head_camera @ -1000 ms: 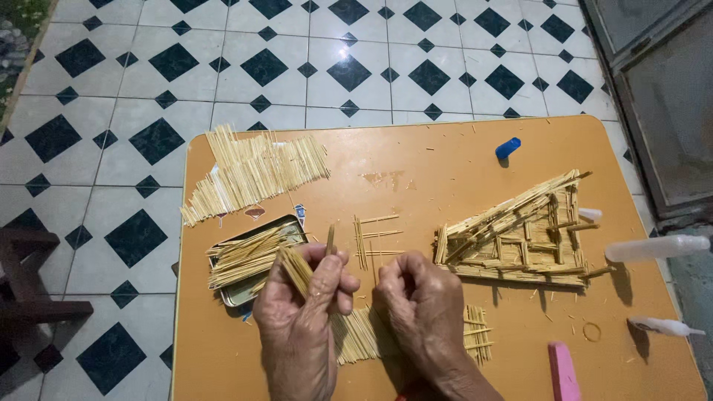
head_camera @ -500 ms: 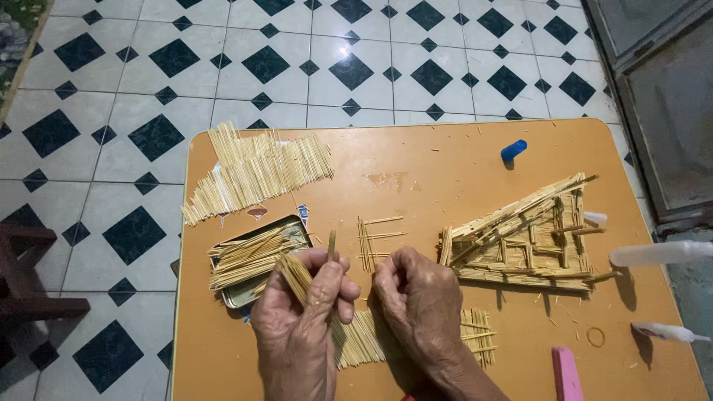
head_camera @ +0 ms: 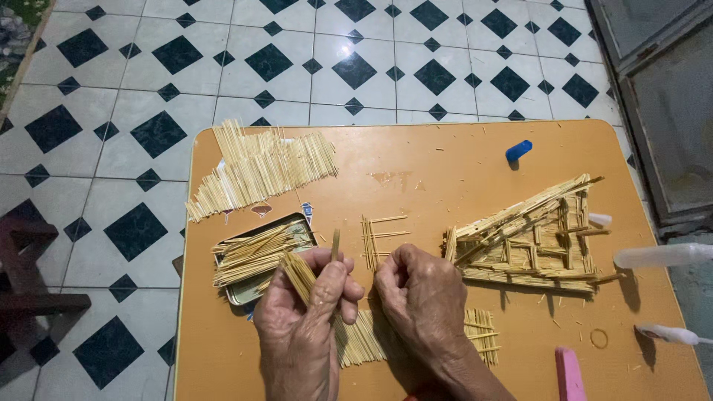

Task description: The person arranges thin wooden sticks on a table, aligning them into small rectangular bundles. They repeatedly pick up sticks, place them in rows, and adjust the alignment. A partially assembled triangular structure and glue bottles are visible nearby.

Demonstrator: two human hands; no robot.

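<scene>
Left hand of ours grips a bundle of sticks near the table's front edge; our right hand is curled shut, contents hidden. We judge a loosened grip could scatter sticks onto the glued mat.

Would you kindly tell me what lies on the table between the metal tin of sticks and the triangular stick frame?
In the head view, a small grid of glued sticks lies between the tin and the frame.
</scene>
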